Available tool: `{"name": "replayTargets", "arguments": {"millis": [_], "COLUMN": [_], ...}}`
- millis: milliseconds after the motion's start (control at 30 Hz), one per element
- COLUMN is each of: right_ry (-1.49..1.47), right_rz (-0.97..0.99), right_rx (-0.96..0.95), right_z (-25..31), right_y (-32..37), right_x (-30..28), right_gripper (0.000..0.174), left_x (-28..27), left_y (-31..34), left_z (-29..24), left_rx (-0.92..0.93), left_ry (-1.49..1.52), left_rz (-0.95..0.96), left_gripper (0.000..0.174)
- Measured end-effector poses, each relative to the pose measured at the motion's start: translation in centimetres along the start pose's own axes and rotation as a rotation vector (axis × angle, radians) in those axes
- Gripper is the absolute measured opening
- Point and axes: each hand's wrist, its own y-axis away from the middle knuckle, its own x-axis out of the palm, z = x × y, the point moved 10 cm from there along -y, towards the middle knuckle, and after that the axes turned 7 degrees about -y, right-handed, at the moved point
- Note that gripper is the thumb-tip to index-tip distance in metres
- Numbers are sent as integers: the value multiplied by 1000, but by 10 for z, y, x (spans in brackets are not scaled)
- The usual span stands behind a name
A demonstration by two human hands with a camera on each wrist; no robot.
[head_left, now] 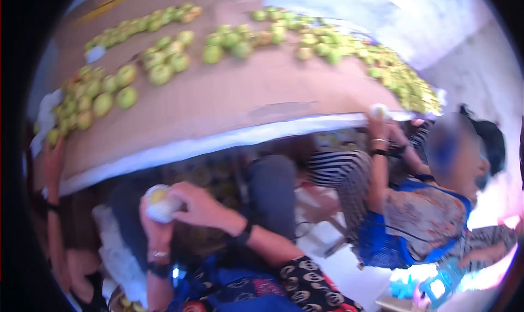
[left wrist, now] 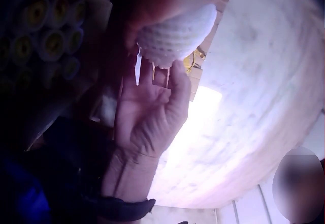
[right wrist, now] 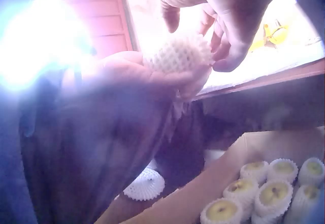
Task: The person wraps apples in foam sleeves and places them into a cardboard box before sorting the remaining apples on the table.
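A yellow-green apple (head_left: pixel 158 194) sits in a white foam net sleeve (right wrist: pixel 177 55). My left hand (head_left: pixel 155 227) grips it from below, the palm turned up around the sleeve in the right wrist view. From the other side my right hand (head_left: pixel 199 204) reaches over and pinches the sleeve's frilled edge with thumb and fingers. Both hands are above my lap, in front of the table's near edge. Seen from the left wrist, the sleeve covers the fruit and the right hand's fingertips are at its rim.
A cardboard-covered table (head_left: pixel 229 99) bears rows of loose apples (head_left: pixel 161 73). Below stands a carton (right wrist: pixel 203 186) of sleeved apples (right wrist: pixel 274 193), with a foam sleeve (right wrist: pixel 144 184) beside it. Another person (head_left: pixel 426 219) works at right; someone else's arm (head_left: pixel 53 170) reaches in at left.
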Motion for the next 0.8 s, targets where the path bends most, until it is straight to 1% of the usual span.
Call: {"name": "replayTargets", "arguments": {"millis": [33,67,133,167,233,333,433,533,600,633,700,733,800], "right_ry": [3,72,116,70,-20,46,13,42,133,131,218,218,320], "right_rz": [34,68,84,86,74,127,84,70,112,114,33,35,-36], "right_rx": [70,73,61,85,147,136,78,136,89,88,-9,-10,-239], "right_z": [-7,-2,-8,-13,-13,-17,-9,-14,-9,-8,2,3,30], "right_y": [1,-2,-2,1,3,3,0,1,2,4,5,4,3], "right_x": [0,-1,-1,1,6,10,14,15,22,24,19,18,13], "right_gripper": [46,48,44,42,37,35,31,27,24,24,21,21,20], "left_x": [-6,-4,-13,-14,-11,-14,-17,-20,-19,-18,-12,-9,-6], "left_y": [0,2,0,0,3,4,4,3,5,5,7,8,8], "left_z": [0,3,15,17,16,17,14,15,15,14,11,10,6], "left_rx": [6,-21,-104,-121,-128,-131,-105,-82,-79,-74,-73,-73,-61], "left_ry": [-19,13,34,52,44,-4,-42,-33,-29,-27,9,45,82], "left_rz": [-63,-47,-65,-85,-55,-89,-88,-140,-139,-132,-121,-111,-93], "left_gripper": [44,43,45,47,45,49,49,40,40,41,42,44,46]}}
